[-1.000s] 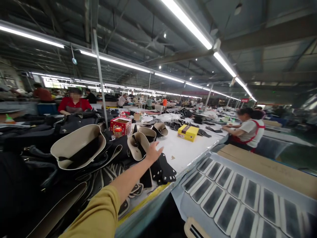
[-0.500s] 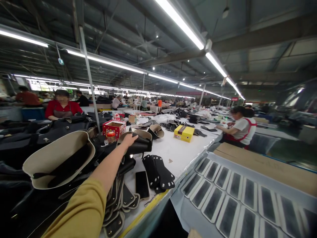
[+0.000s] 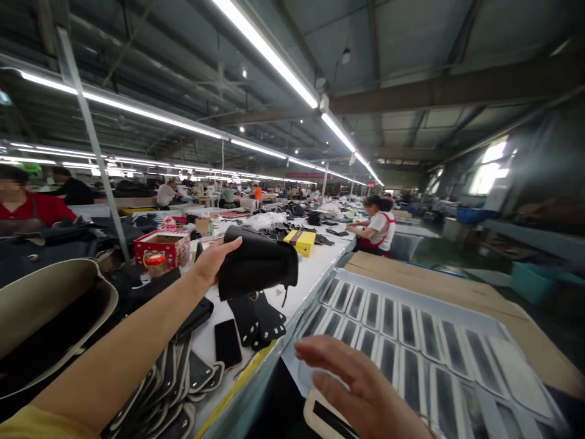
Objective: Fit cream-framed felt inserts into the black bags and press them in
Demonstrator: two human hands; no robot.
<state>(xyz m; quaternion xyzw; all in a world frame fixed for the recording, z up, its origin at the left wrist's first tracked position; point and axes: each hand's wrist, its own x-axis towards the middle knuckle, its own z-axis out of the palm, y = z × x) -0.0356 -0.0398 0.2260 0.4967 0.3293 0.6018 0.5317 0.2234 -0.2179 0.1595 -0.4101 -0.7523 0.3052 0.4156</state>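
My left hand [image 3: 218,257] grips the left end of a black leather bag piece [image 3: 258,265], raised over the white table. Low in the view, my right hand [image 3: 351,384] is slightly blurred, fingers apart and holding nothing. Just beneath it lies a pale-edged panel with a dark strip [image 3: 320,419]. Under the black bag piece are black straps with notched ends [image 3: 262,320], beside a dark phone [image 3: 227,343]. Black pieces with pale edges and studs [image 3: 158,387] are piled below my left forearm.
Rows of pale-edged dark panels [image 3: 411,372] cover the grey surface at right, beside brown cardboard [image 3: 388,268]. A red box [image 3: 162,249] and a yellow box [image 3: 300,242] stand on the table [image 3: 326,259]. A large open bag [image 3: 55,305] is at left. Other people work farther back.
My left hand has lifted the black bag piece off the table area and brought it nearer. My right hand has come into view. The camera has turned right.
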